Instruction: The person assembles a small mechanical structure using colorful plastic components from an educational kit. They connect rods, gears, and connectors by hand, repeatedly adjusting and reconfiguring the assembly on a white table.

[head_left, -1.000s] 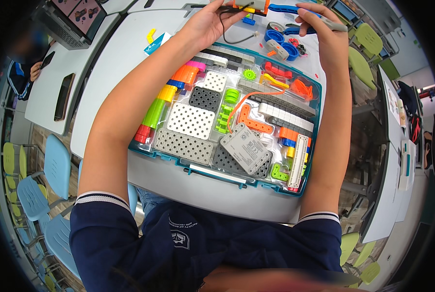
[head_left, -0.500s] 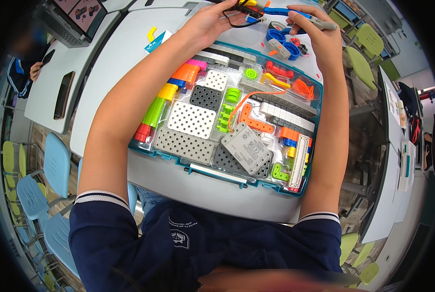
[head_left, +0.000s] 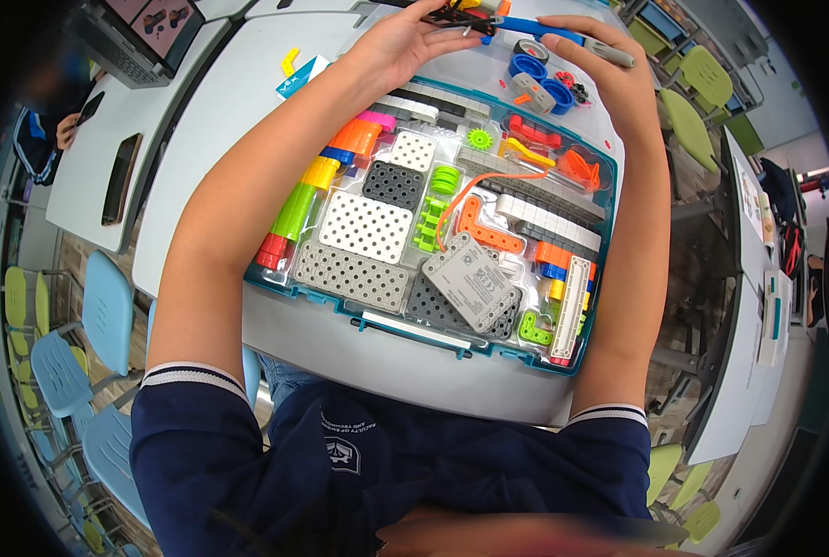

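Beyond the parts case point(head_left: 526, 356), the blue-and-grey tool point(head_left: 544, 34) lies nearly crosswise between the hands, blue end pointing left, grey end sloping down rightward through the curled fingers of the right hand point(head_left: 609, 76); the left hand point(head_left: 400, 46), partly open, holds the black piece point(head_left: 456, 17), apparently loosely, though it's cut off

From head height, the table point(head_left: 386, 362) is seen in one wide fisheye view, directed steeply downward from close above its near edge.
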{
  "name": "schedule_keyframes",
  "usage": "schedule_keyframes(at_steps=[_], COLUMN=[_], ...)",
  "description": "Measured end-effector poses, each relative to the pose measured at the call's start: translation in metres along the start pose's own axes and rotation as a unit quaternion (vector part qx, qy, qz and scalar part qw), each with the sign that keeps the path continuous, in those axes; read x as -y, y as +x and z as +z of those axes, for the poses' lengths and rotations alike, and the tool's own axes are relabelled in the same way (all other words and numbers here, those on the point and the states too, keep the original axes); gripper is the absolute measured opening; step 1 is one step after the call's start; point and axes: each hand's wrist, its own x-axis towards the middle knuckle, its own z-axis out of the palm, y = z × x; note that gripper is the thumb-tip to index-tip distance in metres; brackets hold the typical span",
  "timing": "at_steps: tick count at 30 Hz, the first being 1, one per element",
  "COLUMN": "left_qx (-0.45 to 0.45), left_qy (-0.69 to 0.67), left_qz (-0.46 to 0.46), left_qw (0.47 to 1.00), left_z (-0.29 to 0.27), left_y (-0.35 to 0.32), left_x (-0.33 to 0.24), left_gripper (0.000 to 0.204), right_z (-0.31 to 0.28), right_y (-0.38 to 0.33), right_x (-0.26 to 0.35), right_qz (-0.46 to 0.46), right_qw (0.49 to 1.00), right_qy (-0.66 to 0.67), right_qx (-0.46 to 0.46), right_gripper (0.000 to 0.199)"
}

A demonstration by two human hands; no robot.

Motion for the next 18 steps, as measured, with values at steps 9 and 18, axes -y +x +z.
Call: schedule_keyframes(at_steps=[9,18], left_qx=[0.019,0.109], left_qy=[-0.059,0.059], left_qz=[-0.009,0.055], left_qw=[0.998,0.991], left_z=[0.001,-0.001], left_y=[-0.005,-0.01], left_x=[-0.006,-0.007], left_gripper=[0.033,0.035], right_z=[0.008,0.016], right_y=[0.004,0.005], right_x=[-0.004,-0.005], right_qz=[-0.181,-0.198], right_qw=[0.98,0.979], right_qy=[-0.055,-0.042], right_qx=[0.06,0.03], right_gripper=[0.025,0.025])
